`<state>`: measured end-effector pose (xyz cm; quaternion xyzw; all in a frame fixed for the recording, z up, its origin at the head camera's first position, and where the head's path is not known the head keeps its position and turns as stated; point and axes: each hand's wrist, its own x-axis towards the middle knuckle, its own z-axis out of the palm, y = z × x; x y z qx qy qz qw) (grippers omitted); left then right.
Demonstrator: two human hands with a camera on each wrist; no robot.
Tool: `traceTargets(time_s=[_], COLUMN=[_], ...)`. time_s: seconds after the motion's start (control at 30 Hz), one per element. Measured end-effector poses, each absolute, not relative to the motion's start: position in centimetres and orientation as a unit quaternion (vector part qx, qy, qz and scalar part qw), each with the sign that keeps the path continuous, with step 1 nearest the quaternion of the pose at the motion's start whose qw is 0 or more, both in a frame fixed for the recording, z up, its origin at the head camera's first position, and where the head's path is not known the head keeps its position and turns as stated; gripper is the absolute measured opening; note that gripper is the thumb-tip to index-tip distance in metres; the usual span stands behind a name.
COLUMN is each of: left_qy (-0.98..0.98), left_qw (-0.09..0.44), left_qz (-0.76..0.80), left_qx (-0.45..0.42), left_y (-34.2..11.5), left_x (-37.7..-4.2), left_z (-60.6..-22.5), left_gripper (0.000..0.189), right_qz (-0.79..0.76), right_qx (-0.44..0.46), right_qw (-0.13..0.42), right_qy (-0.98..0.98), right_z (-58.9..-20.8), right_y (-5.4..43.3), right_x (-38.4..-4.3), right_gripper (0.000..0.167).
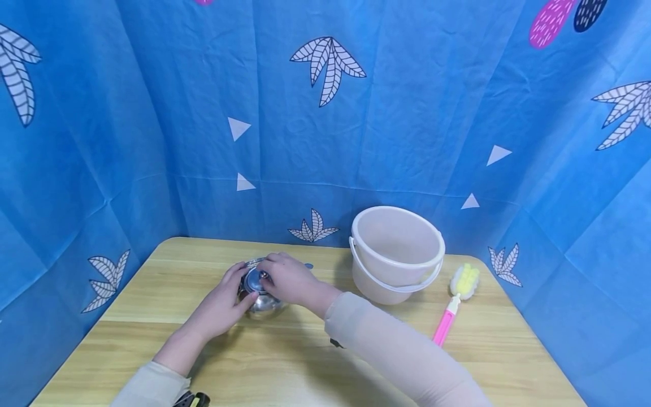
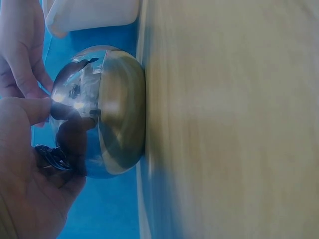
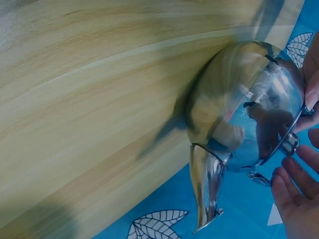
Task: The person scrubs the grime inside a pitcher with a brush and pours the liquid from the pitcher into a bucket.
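A shiny round metal teapot (image 1: pixel 264 305) stands on the left half of the table. Its curved spout (image 3: pixel 204 184) shows in the right wrist view, pointing towards the blue curtain. My left hand (image 1: pixel 218 308) holds the pot by its upper rim, thumb in front and fingers at the far side. From above, my right hand (image 1: pixel 287 277) pinches the small knob on the lid (image 1: pixel 253 281) between thumb and fingers. Seen from the left wrist, the polished belly (image 2: pixel 119 109) reflects both hands. My right hand hides part of the lid and the far side of the pot.
To the right, near the back edge, a white bucket (image 1: pixel 376 277) stands upright with its handle hanging down in front. Beside it lies a sponge brush (image 1: pixel 447 319) with a pink handle. Blue curtain (image 1: pixel 325 141) walls the table in at the back and sides.
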<state>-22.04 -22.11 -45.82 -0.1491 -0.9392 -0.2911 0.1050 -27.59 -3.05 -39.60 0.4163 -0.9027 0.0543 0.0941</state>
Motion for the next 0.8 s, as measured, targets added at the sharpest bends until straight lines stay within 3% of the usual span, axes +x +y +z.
traceTargets(time_s=[0.8], left_qy=[-0.940], left_qw=[0.101], left_qz=[-0.294], left_qx=[-0.139], left_y=[-22.0], left_x=[-22.0], left_z=[-45.5], left_gripper=[0.070], right_qz=[0.007], right_qx=[0.403], right_qw=[0.074], right_qy=[-0.912], right_z=[-39.6], right_y=[-4.5], right_x=[-27.5], right_gripper=[0.026])
